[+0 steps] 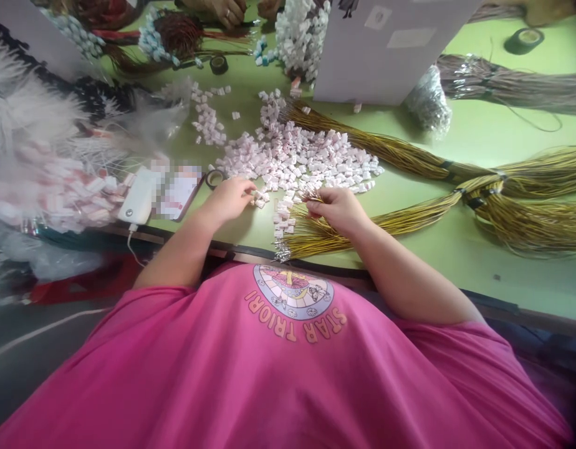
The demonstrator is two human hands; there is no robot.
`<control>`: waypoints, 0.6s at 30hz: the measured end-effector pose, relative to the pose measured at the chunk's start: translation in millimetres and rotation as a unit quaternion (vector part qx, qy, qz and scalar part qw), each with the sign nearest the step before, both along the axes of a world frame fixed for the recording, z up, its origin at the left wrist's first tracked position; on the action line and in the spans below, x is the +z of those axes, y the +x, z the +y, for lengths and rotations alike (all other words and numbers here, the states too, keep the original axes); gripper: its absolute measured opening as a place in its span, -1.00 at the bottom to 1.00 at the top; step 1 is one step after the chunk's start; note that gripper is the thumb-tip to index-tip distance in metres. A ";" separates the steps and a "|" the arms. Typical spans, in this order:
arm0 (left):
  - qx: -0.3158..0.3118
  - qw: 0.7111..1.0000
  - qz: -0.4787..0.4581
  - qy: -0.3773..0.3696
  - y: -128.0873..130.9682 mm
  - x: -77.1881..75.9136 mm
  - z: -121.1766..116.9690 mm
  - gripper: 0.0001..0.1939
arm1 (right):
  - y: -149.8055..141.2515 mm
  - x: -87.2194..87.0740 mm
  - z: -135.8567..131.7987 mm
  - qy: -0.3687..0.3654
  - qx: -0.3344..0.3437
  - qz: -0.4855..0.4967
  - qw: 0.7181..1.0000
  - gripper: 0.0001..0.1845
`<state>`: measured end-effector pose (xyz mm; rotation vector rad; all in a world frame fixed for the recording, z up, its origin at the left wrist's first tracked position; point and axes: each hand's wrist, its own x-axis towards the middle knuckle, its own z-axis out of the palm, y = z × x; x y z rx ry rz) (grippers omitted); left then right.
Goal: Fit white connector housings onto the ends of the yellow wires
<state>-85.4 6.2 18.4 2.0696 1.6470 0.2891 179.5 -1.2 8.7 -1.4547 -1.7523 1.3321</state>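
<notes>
My left hand (pixel 230 198) is closed in a pinch, with small white plastic connector housings (pixel 260 199) at its fingertips. Thumb and fingers of my right hand (pixel 338 211) are closed on thin yellow-and-black wires, whose metal-tipped ends (pixel 311 194) point left toward the other hand. Below it, more of the yellow-and-black wires (pixel 323 243) lie on the green table, their silvery ends near the front edge. Several housings (pixel 283 218) form a short column between my hands, seemingly on wire ends. Beyond both hands spreads a big loose heap of white housings (pixel 297 153).
Left of me lie a phone (pixel 178 193), a white power bank (pixel 141 194) with a cable, a tape roll (pixel 216 179) and bagged white-wired connectors (pixel 82 178). Tied wire bundles (pixel 475 187) stretch right. A grey panel (pixel 376 50) stands behind; another person's hand (pixel 227 11) is across the table.
</notes>
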 end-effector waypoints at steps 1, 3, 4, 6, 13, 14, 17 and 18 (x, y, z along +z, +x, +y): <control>0.000 1.000 0.023 -0.004 -4.7 -2.5 1.3 -0.77 | -0.1 0.5 -0.5 -0.010 0.002 0.011 1.000 -0.78; -0.005 0.999 0.041 -0.012 -8.1 -10.2 1.8 -0.75 | -0.6 1.7 -1.3 -0.024 0.011 0.030 0.999 -0.79; -0.006 0.999 0.041 -0.014 -7.8 -14.3 1.3 -0.77 | -1.0 2.4 -1.5 -0.029 0.017 0.033 0.999 -0.78; -0.004 0.999 0.036 -0.009 -6.2 -20.6 -0.4 -0.81 | -2.0 3.7 -1.7 -0.034 0.030 0.035 0.998 -0.77; 0.042 0.983 -0.173 -0.037 5.0 -11.7 -7.1 -0.87 | -3.6 4.3 -2.6 -0.032 0.036 0.030 0.998 -0.78; 0.035 0.973 -0.225 -0.048 10.9 -9.6 -8.2 -0.88 | -3.6 4.3 -2.7 -0.027 0.037 0.026 0.999 -0.78; 0.005 0.940 -0.338 -0.056 34.4 -7.2 -10.7 -0.88 | -3.4 5.1 -2.9 -0.004 0.048 0.015 0.999 -0.79; 0.005 0.931 -0.361 -0.058 42.6 -7.6 -11.0 -0.90 | -3.3 5.6 -2.9 0.002 0.049 0.012 0.999 -0.78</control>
